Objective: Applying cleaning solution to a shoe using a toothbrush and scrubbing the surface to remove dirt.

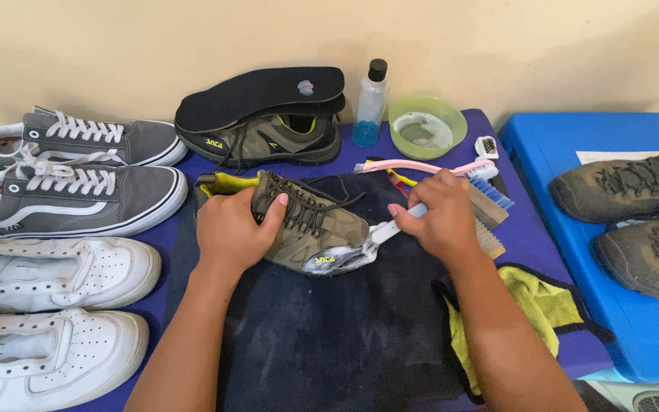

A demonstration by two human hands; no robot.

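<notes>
Under both hands, an olive shoe (310, 225) is lying on its side on a dark towel (329, 328), toe pointing toward the right hand (440, 217). Left hand (230, 233) is pressing down over the shoe's heel and collar, fingers curled together over the laces, thumb lying along the tongue. Right hand's fingers are clamped round a white brush (381, 233), whose head is touching the foamy toe just left of the knuckles. Beyond the right fingertips, a pink brush (421, 166), a blue brush (490, 192) and a wooden brush (490, 221) are crowding close, leaving little room that way. Farther back, a green bowl (427, 126), a bottle (370, 105) and a second olive shoe (268, 137) with insoles (261, 95) are standing along the wall. Left of the left wrist, grey sneakers (78, 183) and white sneakers (47, 305) are filling the table edge. Near the right forearm a yellow cloth (543, 301) is lying, with a blue box (619, 305) and muddy shoes (634, 217) beyond. Nearer the body, the towel is offering open room
</notes>
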